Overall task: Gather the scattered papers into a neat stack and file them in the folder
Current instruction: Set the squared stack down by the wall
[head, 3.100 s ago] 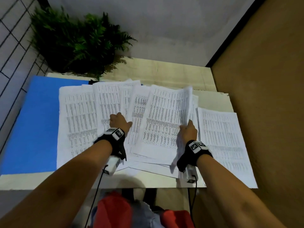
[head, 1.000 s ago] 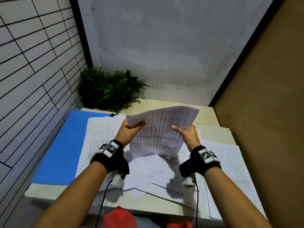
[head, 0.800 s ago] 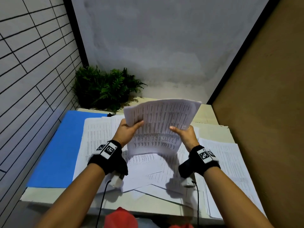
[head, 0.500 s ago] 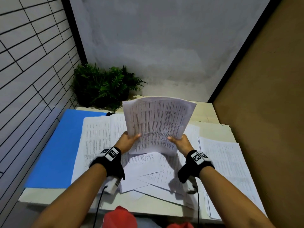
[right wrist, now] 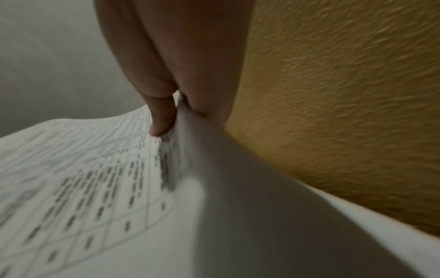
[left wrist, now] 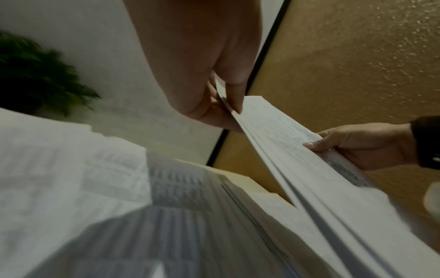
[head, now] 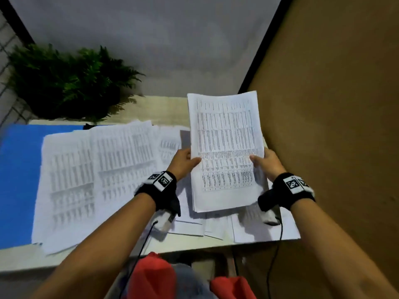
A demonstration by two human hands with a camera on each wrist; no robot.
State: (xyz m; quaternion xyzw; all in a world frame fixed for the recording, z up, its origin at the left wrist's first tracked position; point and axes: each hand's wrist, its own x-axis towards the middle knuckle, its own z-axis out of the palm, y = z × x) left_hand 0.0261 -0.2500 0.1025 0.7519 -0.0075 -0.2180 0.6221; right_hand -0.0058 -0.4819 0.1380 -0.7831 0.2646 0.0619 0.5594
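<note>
I hold a stack of printed papers (head: pixel 226 152) upright above the right part of the table. My left hand (head: pixel 183 160) pinches its left edge, thumb on the front. My right hand (head: pixel 266 161) pinches the right edge the same way. The left wrist view shows the stack (left wrist: pixel 297 150) edge-on between my left hand (left wrist: pixel 221 105) and my right hand (left wrist: pixel 357 144). In the right wrist view my thumb and fingers (right wrist: pixel 176 112) pinch the sheets (right wrist: pixel 95 188). More printed sheets (head: pixel 97 175) lie spread over the table. The blue folder (head: pixel 17 180) lies flat at the left under them.
A green plant (head: pixel 64 83) stands at the table's back left corner. A brown wall (head: pixel 334 126) runs close along the right side. The table (head: pixel 151 108) shows bare wood at the back. Loose sheets (head: pixel 248 227) overhang near the front edge.
The held stack has shifted to the right and now stands in portrait orientation; both hands moved with it. The view has tilted down.
</note>
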